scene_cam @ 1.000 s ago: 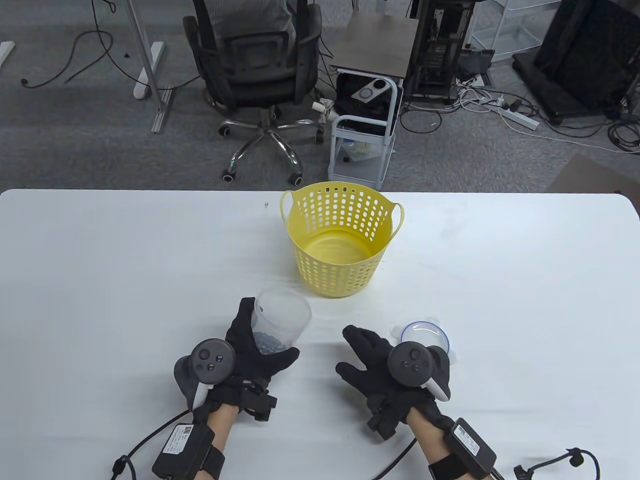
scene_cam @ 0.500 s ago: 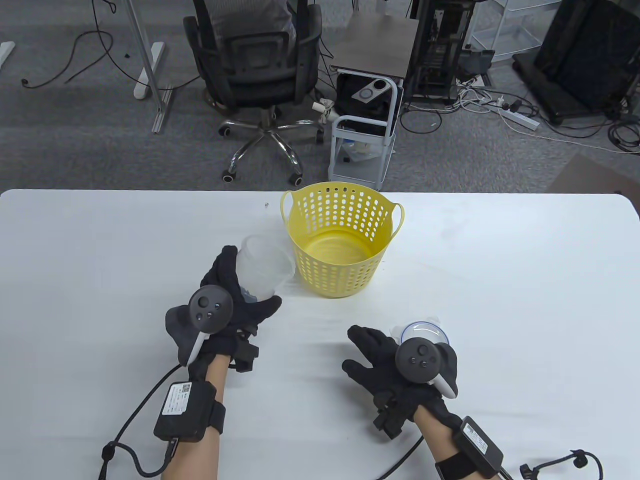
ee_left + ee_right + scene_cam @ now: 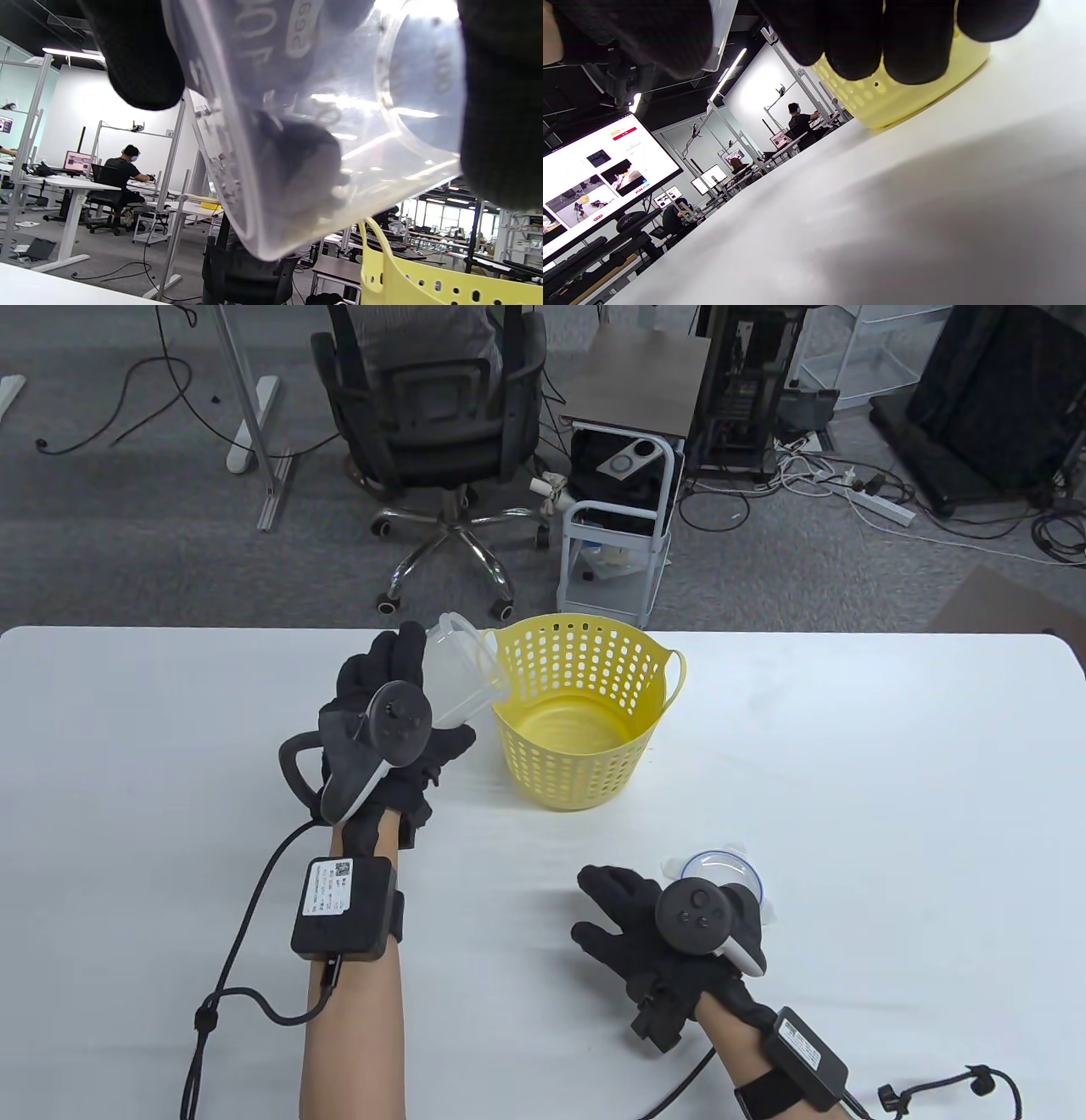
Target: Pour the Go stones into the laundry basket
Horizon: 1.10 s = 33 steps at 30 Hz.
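A yellow perforated laundry basket (image 3: 585,704) stands upright at the table's far middle; its inside looks bare. My left hand (image 3: 386,704) grips a clear plastic cup (image 3: 462,674) and holds it tilted with its mouth at the basket's left rim. In the left wrist view the cup (image 3: 322,127) fills the frame, dark Go stones (image 3: 297,169) lie inside it, and the basket's rim (image 3: 424,275) shows below. My right hand (image 3: 645,929) rests flat on the table with fingers spread, holding nothing. The basket also shows in the right wrist view (image 3: 916,95).
A clear round lid (image 3: 721,874) lies on the table just beyond my right hand. A tiny object (image 3: 451,651) sits left of the basket near the table's far edge. An office chair (image 3: 441,432) and a small cart (image 3: 619,534) stand beyond the table.
My left hand has lifted the cup from the table's near middle, carried it up to the basket's left rim and tilted it. My right hand has stayed in place.
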Motion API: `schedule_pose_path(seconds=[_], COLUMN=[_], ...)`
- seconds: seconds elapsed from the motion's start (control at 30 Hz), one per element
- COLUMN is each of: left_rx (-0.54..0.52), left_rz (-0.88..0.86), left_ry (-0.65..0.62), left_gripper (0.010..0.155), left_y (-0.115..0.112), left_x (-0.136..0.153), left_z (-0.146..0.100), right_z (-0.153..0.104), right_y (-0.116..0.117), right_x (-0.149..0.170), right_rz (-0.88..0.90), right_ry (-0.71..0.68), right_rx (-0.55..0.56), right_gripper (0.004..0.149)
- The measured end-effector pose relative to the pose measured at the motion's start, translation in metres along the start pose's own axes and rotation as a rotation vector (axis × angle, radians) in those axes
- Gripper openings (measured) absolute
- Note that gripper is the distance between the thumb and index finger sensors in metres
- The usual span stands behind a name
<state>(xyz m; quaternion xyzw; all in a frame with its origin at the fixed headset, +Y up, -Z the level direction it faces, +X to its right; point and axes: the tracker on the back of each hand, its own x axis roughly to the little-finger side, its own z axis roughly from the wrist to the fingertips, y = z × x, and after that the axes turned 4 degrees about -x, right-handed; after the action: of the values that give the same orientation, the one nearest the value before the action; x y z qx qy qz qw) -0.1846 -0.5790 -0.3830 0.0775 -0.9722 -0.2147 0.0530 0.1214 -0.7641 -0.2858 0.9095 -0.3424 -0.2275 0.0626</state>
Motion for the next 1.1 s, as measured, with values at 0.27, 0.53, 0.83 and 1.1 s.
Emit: schedule_pose_path(seconds=[0.27,0.53,0.83,1.1], left_rx=[-0.003,0.018,-0.010,-0.038], left_rz=[0.116,0.249,0.344,0.417], left_ry=[-0.011,-0.058,-0.060,-0.098], left_gripper=[0.126,0.126,0.125,0.125], left_y=[0.008,0.015,0.012,0.008], left_x=[-0.010,-0.024,-0.042,-0.050], left_z=[0.020,0.030,0.028,0.022], right_z=[0.002,0.003,0.001,0.001], right_y=[0.000,-0.001,0.001,0.004], right_x=[0.002,0.001,-0.003,-0.006], right_rz=[0.008,0.011,-0.024,-0.047], right_ry=[-0.008,-0.011,-0.033,-0.044], right_rx=[0.010,0.015,-0.001,-0.022], right_gripper=[0.072,0.072,0.072,0.072])
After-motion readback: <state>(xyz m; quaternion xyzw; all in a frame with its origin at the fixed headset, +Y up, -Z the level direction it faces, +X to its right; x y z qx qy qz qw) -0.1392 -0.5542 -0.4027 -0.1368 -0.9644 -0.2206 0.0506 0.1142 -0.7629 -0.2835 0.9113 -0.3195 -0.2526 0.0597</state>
